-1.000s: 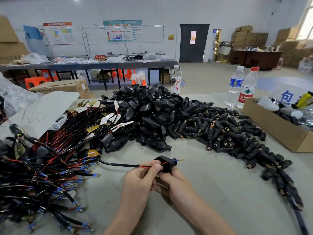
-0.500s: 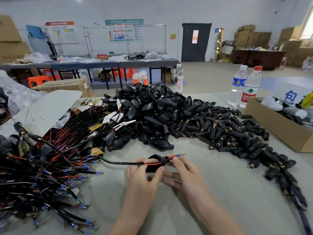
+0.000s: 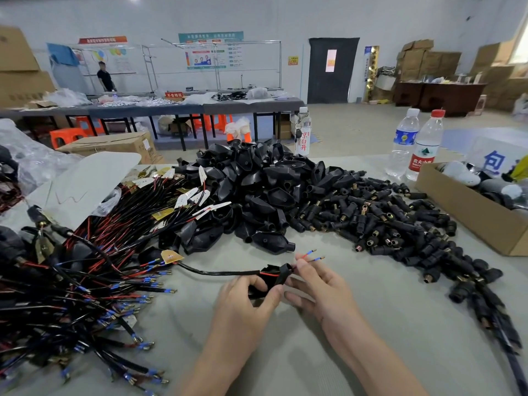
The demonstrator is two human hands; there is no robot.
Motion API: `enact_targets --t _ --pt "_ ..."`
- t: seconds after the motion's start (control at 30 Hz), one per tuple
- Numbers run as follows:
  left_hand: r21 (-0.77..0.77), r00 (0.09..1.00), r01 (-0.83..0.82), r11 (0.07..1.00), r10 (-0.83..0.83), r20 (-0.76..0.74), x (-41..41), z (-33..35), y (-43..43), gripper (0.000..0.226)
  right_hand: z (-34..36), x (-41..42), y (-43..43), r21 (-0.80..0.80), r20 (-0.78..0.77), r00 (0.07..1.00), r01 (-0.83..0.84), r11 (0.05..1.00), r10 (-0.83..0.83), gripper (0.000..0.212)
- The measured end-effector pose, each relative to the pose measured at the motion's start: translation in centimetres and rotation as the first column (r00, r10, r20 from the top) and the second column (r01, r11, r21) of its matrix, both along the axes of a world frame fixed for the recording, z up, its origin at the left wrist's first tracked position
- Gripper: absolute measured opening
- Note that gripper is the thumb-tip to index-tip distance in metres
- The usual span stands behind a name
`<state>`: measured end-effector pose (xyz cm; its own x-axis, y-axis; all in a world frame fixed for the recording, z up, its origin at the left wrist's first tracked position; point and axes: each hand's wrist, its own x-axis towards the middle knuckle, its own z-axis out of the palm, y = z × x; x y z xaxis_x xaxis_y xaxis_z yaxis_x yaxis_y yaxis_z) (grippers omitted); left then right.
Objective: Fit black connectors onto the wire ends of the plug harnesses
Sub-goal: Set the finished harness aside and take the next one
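Note:
My left hand (image 3: 248, 295) grips a black connector shell (image 3: 271, 278) low in the middle of the table. A black harness cable (image 3: 217, 272) runs into the shell from the left. Two thin wires, red and dark, with blue-sleeved metal tips (image 3: 313, 254), stick out of the shell's right end. My right hand (image 3: 320, 287) pinches these wires just past the shell. A heap of black shells (image 3: 257, 190) lies behind, small black connectors (image 3: 380, 221) spread to the right, and a tangle of harnesses (image 3: 85, 270) fills the left.
An open cardboard box (image 3: 468, 212) with parts stands at the right edge. Two water bottles (image 3: 414, 144) and a third bottle (image 3: 303, 132) stand at the table's far side. A white sheet (image 3: 85, 184) lies back left. A person stands by distant tables.
The wire ends have come further out of the shell's right side and now splay apart. My right hand moved from under the shell to the wires; the shell shifted slightly up and right.

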<state>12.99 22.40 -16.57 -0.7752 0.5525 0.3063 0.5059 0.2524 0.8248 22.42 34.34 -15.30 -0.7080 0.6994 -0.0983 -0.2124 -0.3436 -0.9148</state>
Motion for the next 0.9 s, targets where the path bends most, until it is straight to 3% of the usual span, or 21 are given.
enact_targets --t 0.2,0.37,0.6,0.77,0.9 --pt "-0.02 0.991 0.002 1.0 -0.004 -0.136 -0.1 -0.3 -0.1 0.026 0.0 0.1 -0.2 0.056 -0.009 0.998 0.066 0.996 -0.065 0.019" --pt "-0.012 0.994 -0.112 0.994 0.112 0.017 -0.7 0.3 -0.8 0.042 0.2 1.0 1.4 0.047 -0.021 0.975 0.22 0.974 -0.219 0.019" --pt "0.164 0.974 -0.049 0.985 0.011 0.227 -0.1 0.8 -0.4 0.056 0.2 1.1 1.7 0.02 -0.022 0.97 0.243 0.97 -0.243 0.018" --pt "0.23 0.972 -0.009 0.973 -0.046 0.231 -0.1 0.9 -0.3 0.055 0.6 0.8 0.6 -0.17 -0.106 0.989 0.083 0.982 -0.102 0.025" --pt "0.186 0.988 0.052 0.981 -0.077 0.13 0.4 0.8 -0.1 0.055 0.2 0.2 -0.9 -0.128 -0.082 0.993 -0.092 0.987 0.082 0.03"
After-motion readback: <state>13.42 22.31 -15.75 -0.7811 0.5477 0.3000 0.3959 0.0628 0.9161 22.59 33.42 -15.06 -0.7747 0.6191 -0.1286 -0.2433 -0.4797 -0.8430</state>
